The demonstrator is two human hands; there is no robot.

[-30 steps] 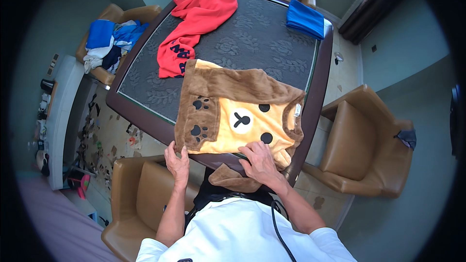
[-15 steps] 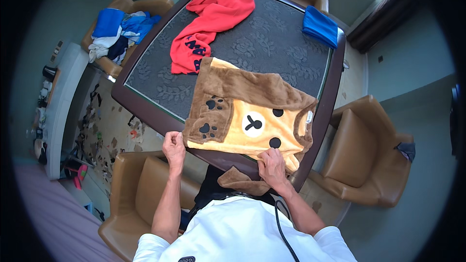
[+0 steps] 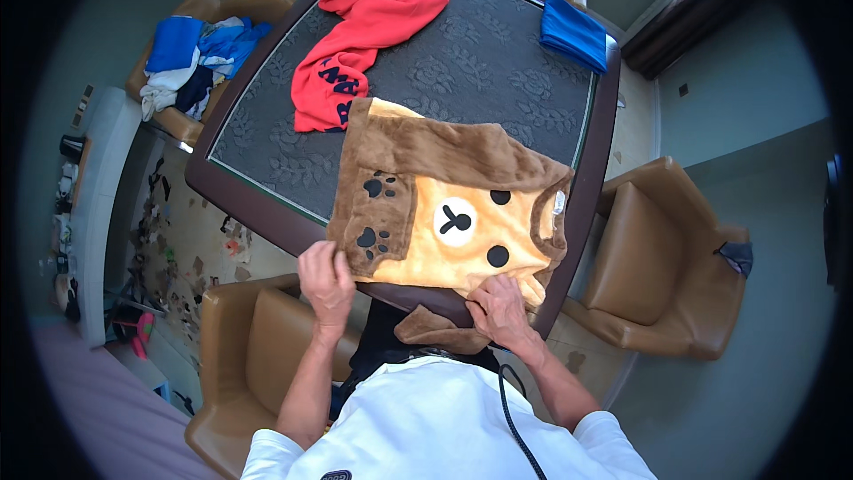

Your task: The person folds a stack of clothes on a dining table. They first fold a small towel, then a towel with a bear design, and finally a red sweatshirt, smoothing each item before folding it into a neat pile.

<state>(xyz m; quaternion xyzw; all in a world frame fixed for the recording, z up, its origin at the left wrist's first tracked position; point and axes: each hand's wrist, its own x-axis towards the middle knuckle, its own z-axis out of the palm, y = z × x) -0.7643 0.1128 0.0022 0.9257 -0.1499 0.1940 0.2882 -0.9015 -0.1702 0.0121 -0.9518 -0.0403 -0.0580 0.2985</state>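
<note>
A plush brown-and-yellow bear pajama top (image 3: 444,253) lies sideways on the near part of the table, its collar to the right and its hem to the left. One brown sleeve is folded across the front, its cuff end near the dark paw prints. The other brown sleeve (image 3: 440,331) hangs over the near table edge by my lap. At the near left corner of the hem, my left hand (image 3: 326,289) pinches the fabric. My right hand (image 3: 502,309) grips the near side beside a small yellow ear, fingers closed on the cloth.
A red garment (image 3: 382,9) with dark lettering lies at the table's far left, and a folded blue cloth (image 3: 573,33) at the far right corner. Clothes (image 3: 195,62) are heaped on a chair at left. Tan armchairs (image 3: 653,258) stand around the dark patterned table (image 3: 267,151).
The view has shifted slightly. My left hand has moved a little right and nearer at the hem corner. My right hand keeps its hold near the ear, and the top stays mostly in place.
</note>
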